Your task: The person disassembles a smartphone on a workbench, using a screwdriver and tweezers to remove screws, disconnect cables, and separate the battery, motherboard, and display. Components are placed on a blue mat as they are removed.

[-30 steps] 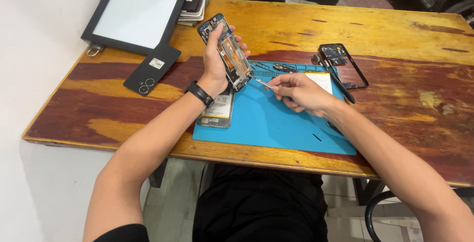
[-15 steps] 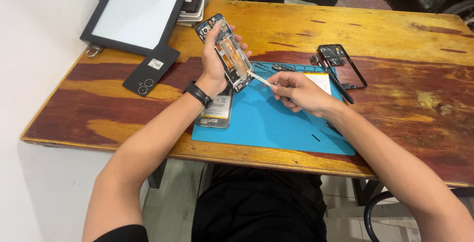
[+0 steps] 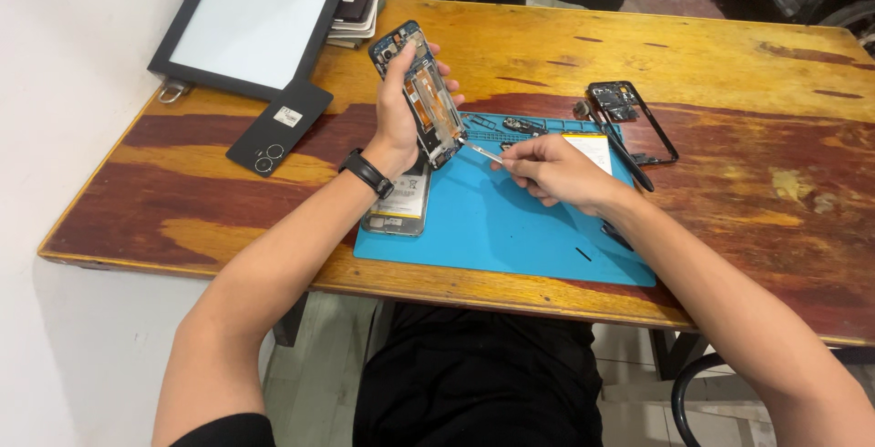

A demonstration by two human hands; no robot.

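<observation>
Metal tweezers (image 3: 480,148), pinched in my right hand (image 3: 547,169), seemingly touched the opened phone (image 3: 421,93) gripped upright by my left hand (image 3: 396,110).

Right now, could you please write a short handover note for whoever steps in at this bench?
Left hand: holds the opened phone upright above the blue mat.
Right hand: pinches thin tweezers, tip at the phone's lower edge.
On the mat: a battery under the left wrist. A black frame part lies on the wooden table; the black back cover lies to the left.
Done: cover off, phone opened.
Left: the phone is in pieces, nothing refitted.
</observation>
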